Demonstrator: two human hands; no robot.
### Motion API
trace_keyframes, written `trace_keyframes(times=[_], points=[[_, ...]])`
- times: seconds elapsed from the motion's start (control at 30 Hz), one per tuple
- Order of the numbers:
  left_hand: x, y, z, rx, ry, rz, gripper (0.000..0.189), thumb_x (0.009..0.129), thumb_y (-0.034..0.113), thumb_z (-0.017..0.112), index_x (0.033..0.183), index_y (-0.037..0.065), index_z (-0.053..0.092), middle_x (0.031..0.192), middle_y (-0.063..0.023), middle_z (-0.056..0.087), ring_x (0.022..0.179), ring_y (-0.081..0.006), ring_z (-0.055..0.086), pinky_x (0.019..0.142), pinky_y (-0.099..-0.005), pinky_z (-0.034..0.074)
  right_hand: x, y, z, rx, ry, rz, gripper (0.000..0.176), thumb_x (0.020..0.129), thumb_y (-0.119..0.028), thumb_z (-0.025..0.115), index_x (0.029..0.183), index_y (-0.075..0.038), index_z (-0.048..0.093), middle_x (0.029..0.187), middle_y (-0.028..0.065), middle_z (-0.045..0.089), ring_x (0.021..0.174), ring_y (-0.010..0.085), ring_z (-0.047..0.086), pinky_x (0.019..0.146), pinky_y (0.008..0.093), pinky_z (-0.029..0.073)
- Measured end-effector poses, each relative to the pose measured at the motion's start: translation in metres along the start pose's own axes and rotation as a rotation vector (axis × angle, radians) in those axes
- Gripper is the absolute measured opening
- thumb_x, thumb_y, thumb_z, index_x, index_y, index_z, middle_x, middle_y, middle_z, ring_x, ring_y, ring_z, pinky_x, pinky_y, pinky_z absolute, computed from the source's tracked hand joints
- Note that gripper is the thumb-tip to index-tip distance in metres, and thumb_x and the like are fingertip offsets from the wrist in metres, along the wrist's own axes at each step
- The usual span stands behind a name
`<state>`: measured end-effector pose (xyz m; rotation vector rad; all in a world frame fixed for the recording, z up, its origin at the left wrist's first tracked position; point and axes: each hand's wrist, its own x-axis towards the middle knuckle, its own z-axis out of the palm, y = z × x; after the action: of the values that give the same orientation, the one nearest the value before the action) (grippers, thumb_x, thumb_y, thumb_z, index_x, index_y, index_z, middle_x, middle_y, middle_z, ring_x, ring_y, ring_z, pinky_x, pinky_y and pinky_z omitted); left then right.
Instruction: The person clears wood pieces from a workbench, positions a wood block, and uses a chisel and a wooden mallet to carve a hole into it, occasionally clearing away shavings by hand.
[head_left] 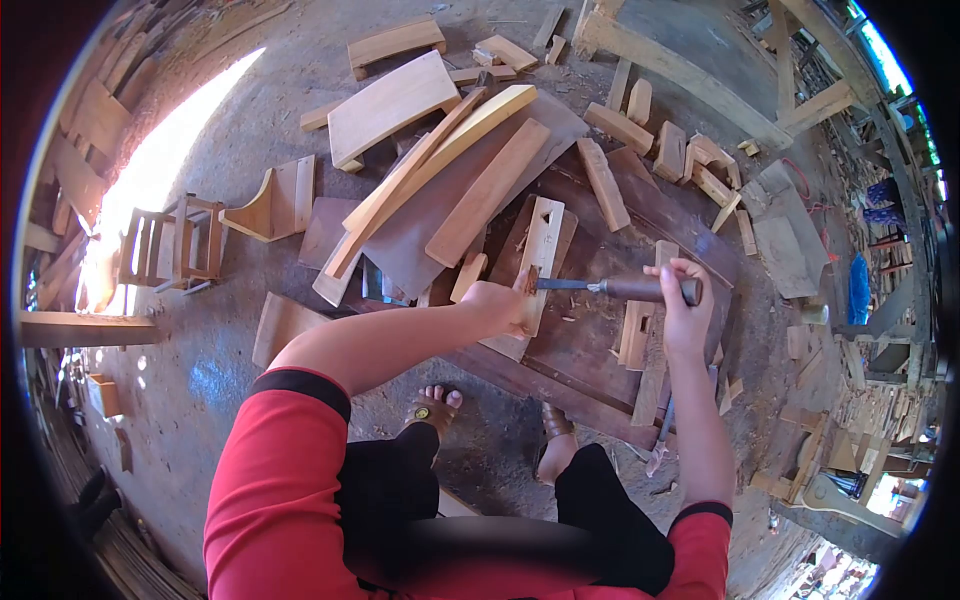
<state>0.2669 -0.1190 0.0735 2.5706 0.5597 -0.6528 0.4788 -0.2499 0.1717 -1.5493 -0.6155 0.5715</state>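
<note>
While the person stands over a dark board (600, 350) lying on the concrete floor, both hands are on a chisel (600, 287) that's held pretty much level across the work. The right hand (683, 300) is wrapped tight around the butt end of the dark wooden handle. The left hand (500, 305) is curled into a fist around the front of the steel blade, and it rests on a pale mortised plank (543, 245). So the chisel sits just above the lower half of that plank, with its tip hidden in the left fist. Can't tell if the edge is actually biting into the wood.

The plank lies on the dark board and has a rectangular slot cut near its far end. Just under the right hand there's a second pale slotted piece (637, 335), also on the board. Both sandalled feet (435, 405) are planted at the near edge of the board.

Rest of the floor is classic workshop chaos: a stack of long curved slats (430, 160) beyond the plank, short offcut blocks (620, 128) off to the right, and a little half-built chair frame (175, 240) well away on the left in the sun patch.
</note>
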Motion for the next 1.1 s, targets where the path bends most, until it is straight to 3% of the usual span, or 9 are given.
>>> trace_keyframes(times=[0.07,0.17,0.37,0.47,0.83,0.9,1.1], points=[[0.001,-0.001,0.003,0.005,0.017,0.006,0.116,0.066,0.060,0.064,0.138,-0.009,0.005,0.063,-0.0099,0.060,0.057,-0.0266,0.062,0.048,-0.0371,0.048,-0.009,-0.011,0.005,-0.131,-0.217,-0.225,0.022,0.081,-0.003,0.061,0.099,0.001,0.049,0.087,0.0102,0.063,0.086,0.0179,0.062,0.078,0.0298,0.049],[-0.001,0.001,-0.001,0.011,-0.004,-0.010,0.116,0.066,0.060,0.064,0.138,-0.009,0.005,0.063,-0.0099,0.061,0.058,-0.0268,0.062,0.048,-0.0372,0.048,-0.021,-0.022,0.015,-0.252,-0.345,-0.289,0.023,0.080,-0.002,0.062,0.099,0.000,0.050,0.088,0.0085,0.063,0.087,0.0165,0.062,0.078,0.0294,0.048],[0.001,0.000,0.003,0.011,0.011,0.001,0.117,0.066,0.061,0.064,0.138,-0.009,0.004,0.064,-0.0095,0.061,0.058,-0.0260,0.062,0.048,-0.0370,0.048,-0.039,-0.036,0.043,-0.315,-0.313,-0.355,0.025,0.077,-0.008,0.070,0.091,-0.002,0.050,0.080,0.0079,0.063,0.075,0.0164,0.064,0.075,0.0273,0.048],[0.000,0.000,0.002,0.037,0.010,0.001,0.116,0.066,0.061,0.063,0.138,-0.008,0.004,0.065,-0.0090,0.061,0.058,-0.0250,0.062,0.048,-0.0364,0.048,-0.029,-0.035,0.053,-0.453,-0.195,-0.474,0.026,0.078,-0.010,0.070,0.088,-0.002,0.048,0.078,0.0087,0.063,0.073,0.0157,0.062,0.071,0.0278,0.048],[0.000,-0.002,0.006,0.015,0.039,0.015,0.115,0.067,0.061,0.063,0.138,-0.008,0.004,0.065,-0.0082,0.061,0.058,-0.0247,0.062,0.048,-0.0356,0.047,-0.007,-0.021,0.055,-0.401,-0.062,-0.305,0.022,0.083,-0.012,0.065,0.085,-0.003,0.046,0.078,0.0088,0.063,0.075,0.0138,0.061,0.072,0.0278,0.048],[-0.003,0.001,0.002,0.014,0.025,-0.003,0.116,0.067,0.061,0.062,0.138,-0.008,0.003,0.064,-0.0080,0.061,0.057,-0.0247,0.062,0.047,-0.0356,0.047,-0.005,-0.022,0.053,-0.250,-0.041,-0.218,0.014,0.088,-0.008,0.057,0.083,-0.003,0.044,0.078,0.0109,0.063,0.077,0.0149,0.062,0.075,0.0281,0.048],[-0.006,0.003,0.002,0.002,0.049,-0.015,0.114,0.067,0.060,0.062,0.138,-0.008,0.004,0.063,-0.0082,0.060,0.057,-0.0249,0.062,0.047,-0.0357,0.046,-0.018,-0.020,0.057,-0.308,0.014,-0.290,0.015,0.088,-0.009,0.057,0.082,-0.003,0.044,0.076,0.0099,0.063,0.074,0.0144,0.061,0.074,0.0282,0.048]])
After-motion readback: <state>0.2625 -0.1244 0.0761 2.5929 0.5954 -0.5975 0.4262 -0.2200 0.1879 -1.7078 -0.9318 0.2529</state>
